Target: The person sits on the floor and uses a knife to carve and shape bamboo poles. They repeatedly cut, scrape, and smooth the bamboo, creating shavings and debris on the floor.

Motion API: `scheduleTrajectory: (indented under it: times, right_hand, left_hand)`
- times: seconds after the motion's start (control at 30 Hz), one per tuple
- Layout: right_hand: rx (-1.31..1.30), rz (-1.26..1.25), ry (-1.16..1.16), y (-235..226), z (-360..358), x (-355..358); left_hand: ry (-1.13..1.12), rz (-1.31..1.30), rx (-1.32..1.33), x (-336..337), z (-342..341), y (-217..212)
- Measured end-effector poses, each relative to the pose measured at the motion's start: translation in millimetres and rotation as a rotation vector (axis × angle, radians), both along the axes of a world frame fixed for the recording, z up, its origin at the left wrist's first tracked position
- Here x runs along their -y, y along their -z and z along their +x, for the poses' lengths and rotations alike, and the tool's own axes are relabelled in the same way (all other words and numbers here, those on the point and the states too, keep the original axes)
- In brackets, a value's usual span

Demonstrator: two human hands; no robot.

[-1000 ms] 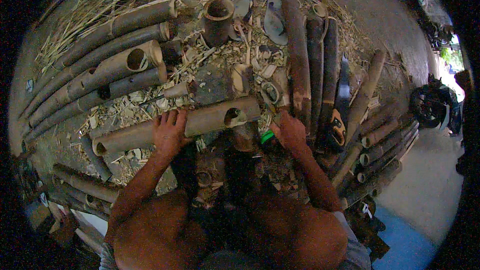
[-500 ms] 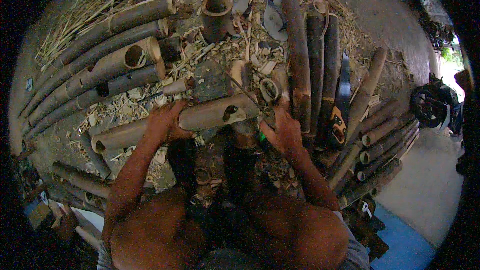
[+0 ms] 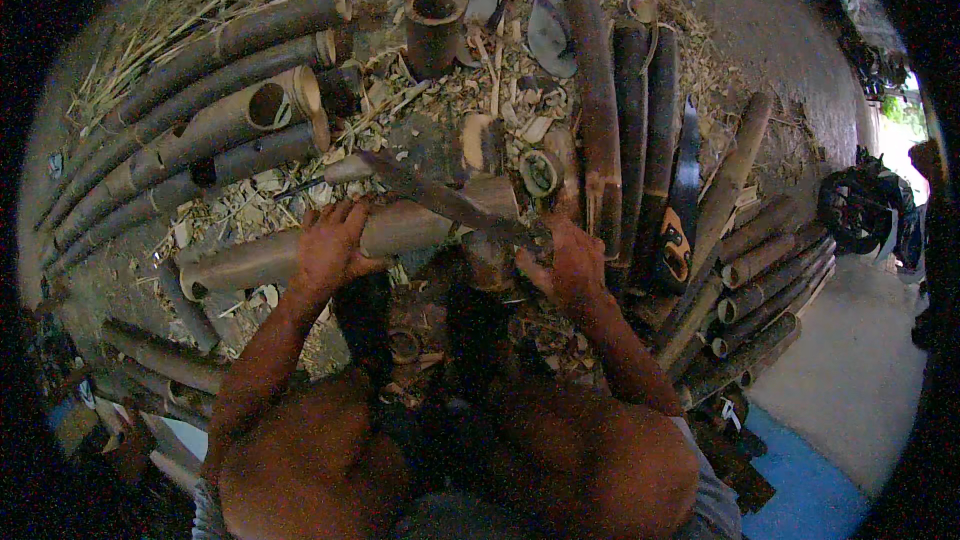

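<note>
A thick bamboo tube (image 3: 245,264) lies crosswise in front of me, its left end lower. My left hand (image 3: 335,248) is wrapped over its middle. In my closed right hand (image 3: 568,262) is the handle of a machete (image 3: 432,196), near the tube's right end. The broad dark blade points up and left, slanting over the tube; I cannot tell whether it touches. Under the right part of the tube stands a wooden block (image 3: 490,265). An open-ended bamboo piece (image 3: 541,173) is just above my right hand. Beyond the tube lies a tool with a pale handle (image 3: 347,172).
Long bamboo tubes, one with a round hole (image 3: 222,132), lie at the left. More dark tubes (image 3: 597,90) and a handsaw (image 3: 684,180) lie at the right, near a bamboo stack (image 3: 765,275). An upright bamboo cup (image 3: 436,40) and sandals (image 3: 548,25) stand among shavings.
The machete blade has turned from edge-on to broadside and swung lower and left across the tube. The tube has rolled, so its cut opening is mostly out of sight.
</note>
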State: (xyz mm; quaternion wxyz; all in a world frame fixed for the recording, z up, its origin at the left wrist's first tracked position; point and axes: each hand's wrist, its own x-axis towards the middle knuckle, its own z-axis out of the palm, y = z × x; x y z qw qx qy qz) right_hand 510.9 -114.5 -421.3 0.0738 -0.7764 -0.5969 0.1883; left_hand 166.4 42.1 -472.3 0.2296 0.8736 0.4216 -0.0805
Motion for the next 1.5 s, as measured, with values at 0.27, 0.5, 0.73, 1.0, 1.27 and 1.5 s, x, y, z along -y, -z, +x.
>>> scheduleTrajectory:
  times: [0.27,0.5,0.73,1.0,1.27,1.5]
  right_hand:
    - [-0.138,0.051,0.007,6,2,-2]
    - [-0.091,-0.186,0.135,3,1,-4]
    - [-0.066,-0.219,0.116,1,4,-11]
    - [-0.037,0.072,-0.044,6,4,-8]
    - [-0.044,-0.108,0.065,30,16,5]
    - [-0.007,0.146,-0.052,19,9,17]
  left_hand:
    - [0.029,-0.003,-0.096,-1,3,-1]
    - [0.042,0.179,-0.052,5,4,-4]
    - [0.047,0.200,-0.038,9,3,-2]
    - [0.019,0.169,-0.048,14,5,2]
    - [0.033,0.038,-0.035,-4,5,-7]
    - [0.111,-0.062,-0.085,-14,13,-6]
